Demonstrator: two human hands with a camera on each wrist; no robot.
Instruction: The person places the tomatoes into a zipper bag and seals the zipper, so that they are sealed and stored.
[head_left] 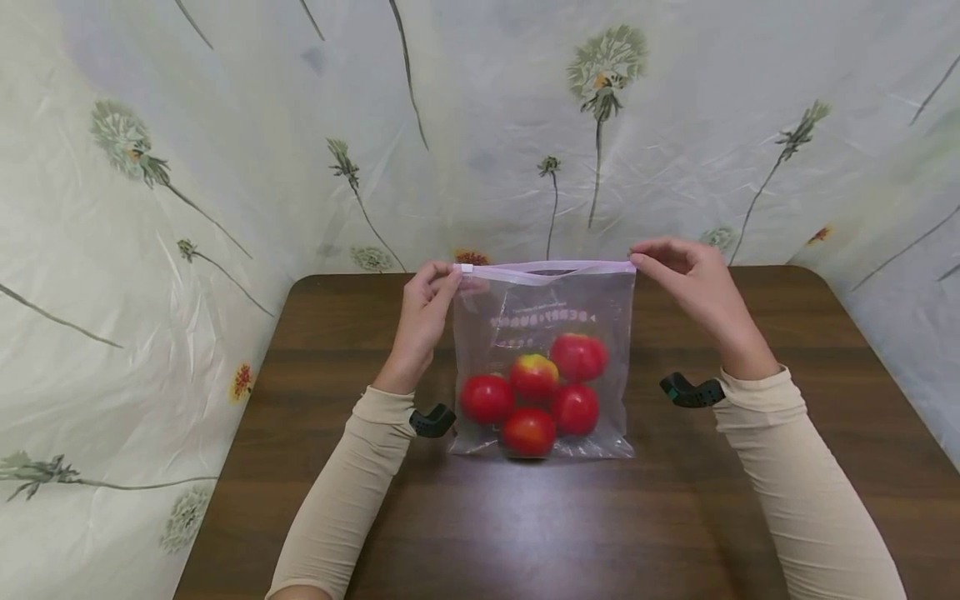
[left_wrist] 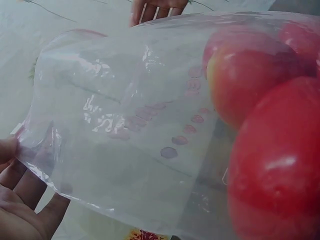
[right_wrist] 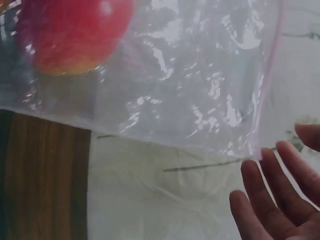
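A clear zip bag [head_left: 495, 308] with a pale pink zip strip stands upright on the table, its mouth slightly parted. Several red, yellow-tinged tomato-like fruits [head_left: 528, 432] fill its lower part. My left hand [head_left: 426, 321] pinches the white slider [head_left: 466, 268] at the upper left corner. In the left wrist view, its fingers lie along the bag's edge. At the upper right corner is my right hand [head_left: 701, 287], fingertips touching or just beside the plastic. The right wrist view shows a gap between its thumb and index finger, with the bag corner [right_wrist: 255, 152] by the other fingertips.
The dark brown wooden table [head_left: 637, 517] extends around the bag. Behind and beside it hangs a pale sheet [head_left: 487, 100] printed with dandelions. A black wrist camera [head_left: 432, 421] sits near the bag's lower left side, another black camera [head_left: 690, 392] to its right.
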